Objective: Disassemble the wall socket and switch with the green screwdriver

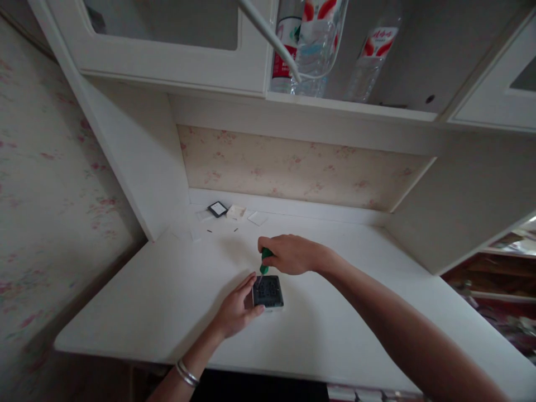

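A square black wall-socket panel (272, 295) with a pale base lies on the white desk. My left hand (235, 308) is closed around its left side, fingers at the upper left corner and thumb along the near edge. In my right hand (288, 254) is a screwdriver (264, 261) with a green handle, gripped from above. Its shaft points down to the panel's upper left part; the tip is too small to see clearly.
Toward the back left of the desk (176, 312) lie a black-framed square plate (218, 209), a cream-coloured box (236, 212), a clear cover (257, 218) and two small dark pieces. Overhead, a shelf holds plastic bottles (372, 58), with a white cable (272, 39) hanging in front.
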`<state>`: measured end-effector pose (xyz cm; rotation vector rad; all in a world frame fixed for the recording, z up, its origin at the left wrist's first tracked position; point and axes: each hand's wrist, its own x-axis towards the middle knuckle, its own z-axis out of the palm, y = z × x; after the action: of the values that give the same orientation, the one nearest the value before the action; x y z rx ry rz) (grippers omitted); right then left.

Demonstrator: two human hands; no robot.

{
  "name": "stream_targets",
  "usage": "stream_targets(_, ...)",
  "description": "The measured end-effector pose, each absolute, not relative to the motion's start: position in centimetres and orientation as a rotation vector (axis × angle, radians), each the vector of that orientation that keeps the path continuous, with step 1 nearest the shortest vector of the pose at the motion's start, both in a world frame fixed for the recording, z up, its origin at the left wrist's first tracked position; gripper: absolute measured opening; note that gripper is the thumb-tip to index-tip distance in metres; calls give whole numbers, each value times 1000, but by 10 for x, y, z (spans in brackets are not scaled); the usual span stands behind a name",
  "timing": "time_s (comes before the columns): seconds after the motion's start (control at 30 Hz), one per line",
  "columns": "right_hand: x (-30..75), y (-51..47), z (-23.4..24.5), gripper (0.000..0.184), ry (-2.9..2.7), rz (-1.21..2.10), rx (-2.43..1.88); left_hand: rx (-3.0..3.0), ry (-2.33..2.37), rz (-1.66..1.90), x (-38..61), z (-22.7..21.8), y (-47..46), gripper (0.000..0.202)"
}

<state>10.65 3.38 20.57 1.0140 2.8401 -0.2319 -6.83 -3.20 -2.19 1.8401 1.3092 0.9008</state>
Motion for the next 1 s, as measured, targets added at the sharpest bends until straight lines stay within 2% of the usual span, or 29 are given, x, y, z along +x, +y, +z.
stream_targets(0.1, 104, 28, 211, 29, 2791, -195, 1014, 1825, 1317, 900, -68, -22, -32, 76)
stream_targets(0.27, 89, 16, 207, 62, 2732, 142, 1356, 1807, 1290, 932, -67, -20, -34, 76)
stream_targets(0.33, 86, 15, 204, 57, 2717, 216, 1401, 1801, 1278, 940, -67, -20, -34, 74)
stream_targets(0.47, 87, 15, 203, 39, 2738, 161, 1306, 1801, 1280, 931, -67, -20, -34, 75)
stream_targets(0.77, 92, 14, 213, 25, 2850, -67, 984, 1820, 1297, 912, -67, -22, -33, 75)
stream_targets(0.87, 92, 14, 214, 32, 2814, -92, 1026, 1820, 1303, 906, -67, -24, -33, 75)
stream_targets(1.0, 89, 17, 206, 58, 2708, 170, 1365, 1806, 1283, 932, -67, -25, -33, 75)
